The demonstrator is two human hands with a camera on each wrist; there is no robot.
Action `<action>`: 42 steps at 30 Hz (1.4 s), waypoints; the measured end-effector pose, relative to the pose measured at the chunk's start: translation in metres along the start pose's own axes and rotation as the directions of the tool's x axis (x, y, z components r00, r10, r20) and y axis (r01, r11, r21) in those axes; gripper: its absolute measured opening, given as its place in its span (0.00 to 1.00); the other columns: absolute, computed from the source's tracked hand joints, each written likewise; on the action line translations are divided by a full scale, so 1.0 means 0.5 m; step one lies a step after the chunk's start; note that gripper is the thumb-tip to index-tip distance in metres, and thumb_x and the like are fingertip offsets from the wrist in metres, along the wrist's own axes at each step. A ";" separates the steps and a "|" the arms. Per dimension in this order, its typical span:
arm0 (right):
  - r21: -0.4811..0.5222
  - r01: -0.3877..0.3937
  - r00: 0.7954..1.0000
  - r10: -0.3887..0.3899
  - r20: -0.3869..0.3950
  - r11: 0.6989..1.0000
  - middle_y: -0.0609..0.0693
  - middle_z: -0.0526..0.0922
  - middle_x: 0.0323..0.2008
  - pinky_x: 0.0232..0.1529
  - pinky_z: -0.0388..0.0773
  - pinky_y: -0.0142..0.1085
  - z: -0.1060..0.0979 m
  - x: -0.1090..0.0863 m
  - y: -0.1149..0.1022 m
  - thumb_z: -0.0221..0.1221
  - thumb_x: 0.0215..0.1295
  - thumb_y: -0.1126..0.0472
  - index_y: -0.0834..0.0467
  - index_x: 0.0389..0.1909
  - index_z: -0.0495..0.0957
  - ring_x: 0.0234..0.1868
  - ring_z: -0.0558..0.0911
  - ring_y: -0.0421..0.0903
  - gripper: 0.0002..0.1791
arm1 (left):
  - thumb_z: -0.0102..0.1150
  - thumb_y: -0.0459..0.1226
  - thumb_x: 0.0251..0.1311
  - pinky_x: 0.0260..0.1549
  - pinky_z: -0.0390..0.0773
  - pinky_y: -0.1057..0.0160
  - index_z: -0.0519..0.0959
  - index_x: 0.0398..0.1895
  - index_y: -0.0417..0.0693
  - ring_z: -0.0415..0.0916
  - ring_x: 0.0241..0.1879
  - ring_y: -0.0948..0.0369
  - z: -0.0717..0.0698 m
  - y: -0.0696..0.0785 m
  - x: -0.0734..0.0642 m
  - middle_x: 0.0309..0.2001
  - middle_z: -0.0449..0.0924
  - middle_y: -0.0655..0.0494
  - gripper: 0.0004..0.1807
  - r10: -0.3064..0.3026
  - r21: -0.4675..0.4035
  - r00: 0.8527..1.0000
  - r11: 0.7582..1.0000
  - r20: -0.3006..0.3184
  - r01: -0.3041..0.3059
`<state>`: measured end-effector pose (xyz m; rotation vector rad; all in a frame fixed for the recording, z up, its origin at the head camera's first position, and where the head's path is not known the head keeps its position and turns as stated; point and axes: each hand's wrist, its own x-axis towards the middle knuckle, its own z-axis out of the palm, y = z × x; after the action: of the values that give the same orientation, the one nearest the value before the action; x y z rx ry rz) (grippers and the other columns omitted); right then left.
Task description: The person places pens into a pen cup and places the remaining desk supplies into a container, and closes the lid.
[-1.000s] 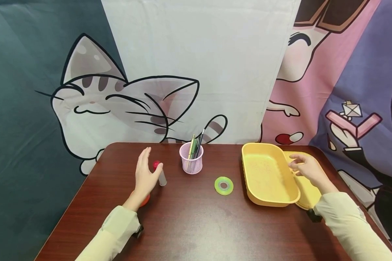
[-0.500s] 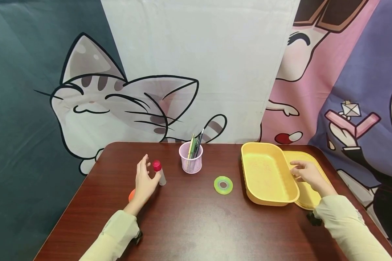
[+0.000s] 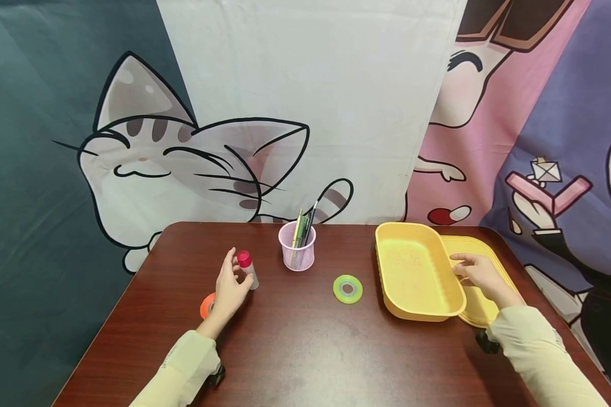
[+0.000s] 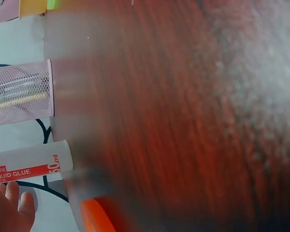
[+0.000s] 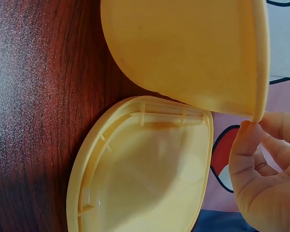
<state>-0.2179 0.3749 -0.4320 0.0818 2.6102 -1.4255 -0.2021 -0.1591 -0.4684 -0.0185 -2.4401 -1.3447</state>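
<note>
A liquid glue bottle (image 3: 247, 270) with a red cap stands upright on the table. My left hand (image 3: 231, 288) is just left of it, thumb and fingers apart. In the left wrist view its fingertips (image 4: 12, 191) are close against the glue bottle (image 4: 31, 162); contact is hard to tell. An orange tape roll (image 3: 207, 306) lies behind that wrist. At the right, my right hand (image 3: 481, 274) pinches the rim of a yellow plastic box (image 3: 417, 271) between thumb and finger, as the right wrist view shows. The yellow lid (image 5: 140, 183) lies beside the box, partly under the hand.
A pink mesh pen cup (image 3: 298, 257) holding several pens and brushes stands at the back middle. A green tape roll (image 3: 348, 289) lies between the cup and the yellow box. A printed cloth (image 3: 305, 85) hangs behind the brown table (image 3: 310, 350).
My left hand has come down beside the glue bottle, its thumb and fingers drawing nearer together, uncovering the orange tape roll. My right hand has shifted slightly at the box's rim.
</note>
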 end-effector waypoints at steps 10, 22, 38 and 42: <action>-0.001 -0.010 1.000 0.010 -0.007 1.000 0.43 0.75 0.27 0.29 0.77 0.33 0.003 0.002 0.000 0.49 0.60 0.66 0.75 0.57 0.58 0.25 0.75 0.35 0.26 | 0.58 0.29 0.44 0.41 0.73 0.53 0.56 0.62 0.43 0.72 0.45 0.50 0.009 -0.009 -0.002 0.47 0.72 0.40 0.37 -0.001 0.021 1.000 1.000 -0.013 0.002; -0.011 -0.021 1.000 0.021 -0.006 1.000 0.45 0.76 0.29 0.29 0.77 0.33 0.004 0.000 -0.002 0.49 0.60 0.66 0.75 0.56 0.59 0.25 0.75 0.36 0.25 | 0.60 0.31 0.47 0.41 0.75 0.54 0.63 0.51 0.37 0.75 0.42 0.51 0.012 -0.014 -0.003 0.43 0.75 0.41 0.27 -0.029 0.036 0.999 0.999 -0.028 0.030; -0.006 -0.013 1.000 0.013 -0.015 1.000 0.45 0.76 0.28 0.28 0.77 0.33 0.004 -0.001 -0.003 0.48 0.60 0.66 0.75 0.57 0.59 0.25 0.75 0.36 0.25 | 0.63 0.29 0.44 0.35 0.78 0.61 0.66 0.47 0.36 0.76 0.35 0.52 0.031 0.097 0.009 0.36 0.76 0.41 0.25 0.060 -0.150 0.998 0.987 -0.002 -0.059; -0.007 -0.012 1.000 0.011 -0.016 1.000 0.46 0.76 0.28 0.28 0.77 0.33 0.005 -0.001 -0.004 0.48 0.60 0.66 0.75 0.57 0.59 0.25 0.75 0.36 0.25 | 0.62 0.27 0.44 0.36 0.78 0.62 0.66 0.46 0.33 0.76 0.35 0.50 0.031 0.158 0.003 0.36 0.76 0.38 0.23 0.022 -0.235 0.998 0.972 0.050 -0.010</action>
<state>-0.2174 0.3716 -0.4317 0.1074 2.6232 -1.4168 -0.1939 -0.1035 -0.4111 -0.1342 -2.3025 -1.6377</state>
